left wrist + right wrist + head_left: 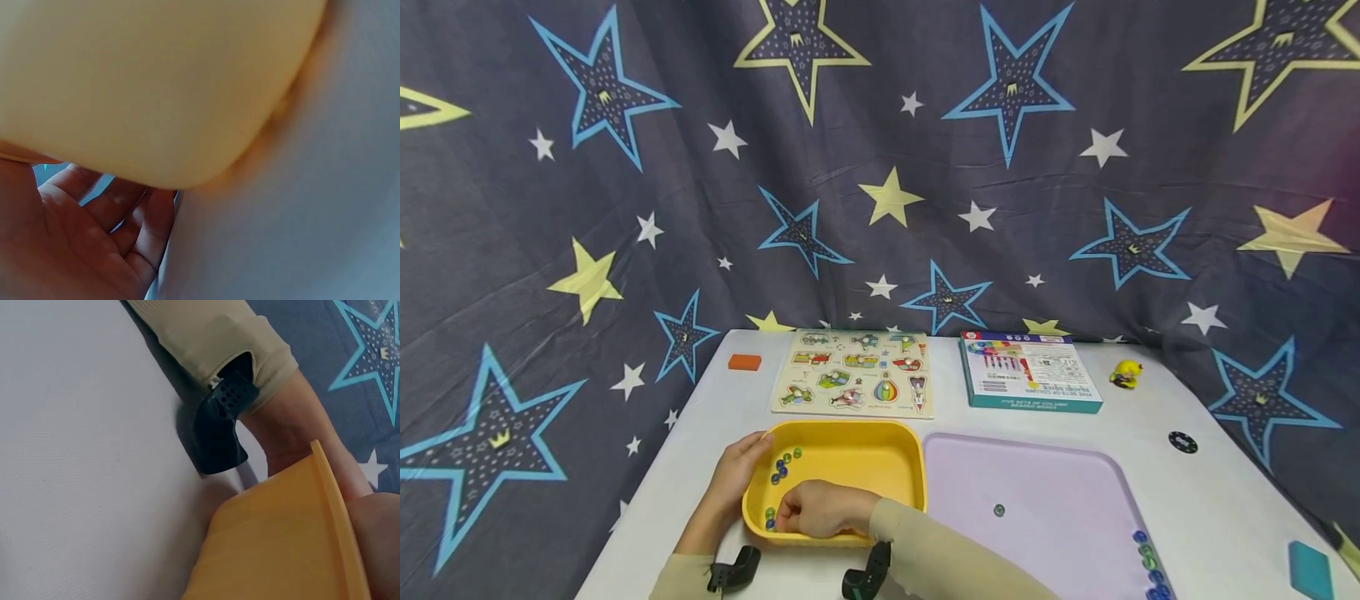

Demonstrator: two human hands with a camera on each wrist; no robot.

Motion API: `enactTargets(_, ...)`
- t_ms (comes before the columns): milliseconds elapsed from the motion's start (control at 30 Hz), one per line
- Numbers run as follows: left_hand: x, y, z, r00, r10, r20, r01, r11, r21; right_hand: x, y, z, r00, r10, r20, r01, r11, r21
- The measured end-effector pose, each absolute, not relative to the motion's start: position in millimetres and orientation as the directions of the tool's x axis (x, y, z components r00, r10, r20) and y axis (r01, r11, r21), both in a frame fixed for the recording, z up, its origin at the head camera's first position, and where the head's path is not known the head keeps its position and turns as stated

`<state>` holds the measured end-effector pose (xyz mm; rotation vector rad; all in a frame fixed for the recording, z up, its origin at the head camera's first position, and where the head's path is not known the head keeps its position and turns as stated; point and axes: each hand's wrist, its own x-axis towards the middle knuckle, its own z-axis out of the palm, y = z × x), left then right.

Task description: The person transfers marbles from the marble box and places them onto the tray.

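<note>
A yellow tray [880, 450] with raised walls stands on the white table, and several blue and green glass marbles [781, 467] lie along its left side. My left hand [739, 468] grips the tray's left wall near the far corner; the left wrist view shows its fingers [119, 206] against the wall's outer side. Reaching over the near wall, my right hand [826, 508] is inside the tray, fingers bent downward. Its fingertips are close beside a blue marble [770, 525] in the near left corner; whether they pinch a marble, I cannot tell.
Right of the yellow tray lies a lilac tray [1037, 467], with one marble [999, 510] mid-floor and several along its right edge. Behind are a wooden picture puzzle [853, 375], a flat box [1028, 371], an orange block [744, 362], a yellow toy figure [1126, 373], a black disc [1183, 442] and a teal block [1311, 570].
</note>
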<state>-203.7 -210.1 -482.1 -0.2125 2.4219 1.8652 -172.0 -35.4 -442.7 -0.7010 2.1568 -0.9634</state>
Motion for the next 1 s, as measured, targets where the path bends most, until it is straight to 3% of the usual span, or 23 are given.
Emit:
enactTargets(500,-205.2,-209.1,-483.1,-0.988,-0.061,-0.142,-0.152,0.234,0.960,-174.1,-22.9,-441.4,-0.608,-0.730,-0.311,-0.123,0.474,-0.872)
enactTargets(733,-206.5,-207.6,-484.0,-0.989,-0.056,-0.136,-0.146,0.249,0.957,-172.8,4.5,-430.1,-0.726,-0.658,-0.200,-0.161,0.445,-0.881)
enactTargets(1000,-205.4,-208.9,-482.7,-0.988,-0.064,-0.137,-0.149,0.249,0.957,-168.9,51.5,-421.0,-0.887,-0.446,0.118,-0.286,0.331,-0.899)
